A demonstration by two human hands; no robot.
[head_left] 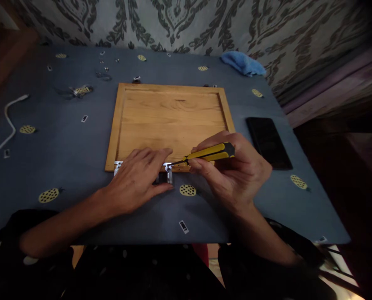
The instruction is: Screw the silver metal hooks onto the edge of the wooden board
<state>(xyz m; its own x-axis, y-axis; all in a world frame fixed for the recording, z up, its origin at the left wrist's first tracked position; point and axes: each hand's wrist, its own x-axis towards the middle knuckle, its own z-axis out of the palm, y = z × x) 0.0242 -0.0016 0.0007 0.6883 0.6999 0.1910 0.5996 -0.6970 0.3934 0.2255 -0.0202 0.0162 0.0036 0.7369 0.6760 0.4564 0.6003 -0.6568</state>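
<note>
A framed wooden panel (170, 116) lies flat on the blue cloth-covered table (63, 150). A silver metal hinge or bracket (169, 171) runs along its near edge. My left hand (138, 179) lies over that bracket, fingers pressing it down against the panel's edge. My right hand (232, 171) is closed around a yellow-and-black screwdriver (210, 153). Its tip points left and meets the bracket's right end beside my left fingertips.
A black phone (268, 141) lies right of the panel. A blue cloth (243, 62) sits at the far right corner. Small screws and metal parts (82, 89) are scattered at the far left, with a white cable (9, 121) near the left edge. A patterned wall stands behind.
</note>
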